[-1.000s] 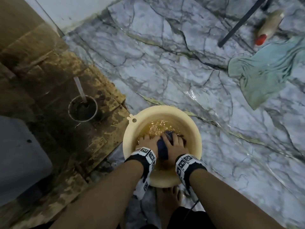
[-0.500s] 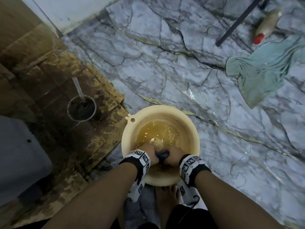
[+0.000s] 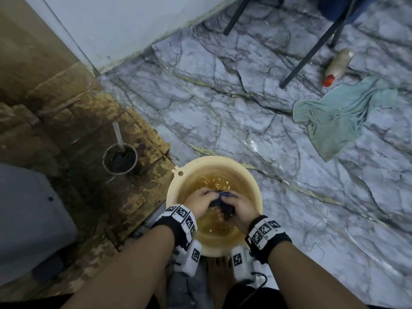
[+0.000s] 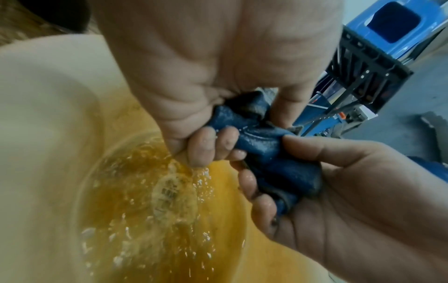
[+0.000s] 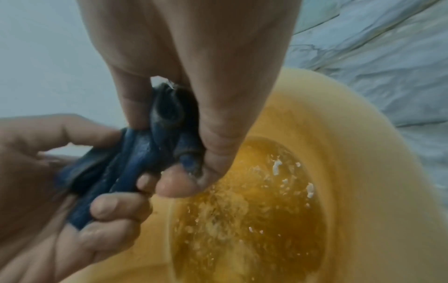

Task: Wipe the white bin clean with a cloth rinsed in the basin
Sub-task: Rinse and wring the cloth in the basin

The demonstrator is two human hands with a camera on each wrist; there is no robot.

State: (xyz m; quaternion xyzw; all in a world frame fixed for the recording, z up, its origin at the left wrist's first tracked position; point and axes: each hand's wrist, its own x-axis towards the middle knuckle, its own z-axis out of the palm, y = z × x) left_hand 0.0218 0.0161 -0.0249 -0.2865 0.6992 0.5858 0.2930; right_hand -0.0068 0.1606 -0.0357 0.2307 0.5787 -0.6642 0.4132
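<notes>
Rinse stage, cloth (image 3: 219, 202) twisted between both hands over the basin (image 3: 176, 186) on the floor; wiping not started as far as visible. Left hand (image 3: 199, 202) fingers curled round one end, right hand (image 3: 239, 207) gripping the other, wringing it seems. Basin holds brownish-yellow water with bubbles and pale flecks. White bin: probably the pale shape (image 3: 26, 219) at left edge, can't confirm. Small dark pot (image 3: 106, 161) with stick nearby, contents unclear.

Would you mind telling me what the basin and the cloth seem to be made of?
Basin: probably plastic; smooth, matte cream wall, moulded rim with a hanging tab.
Cloth: woven or knit fabric, dark blue, wet; it bunches and twists in folds where the left hand and right hand grip it.
</notes>
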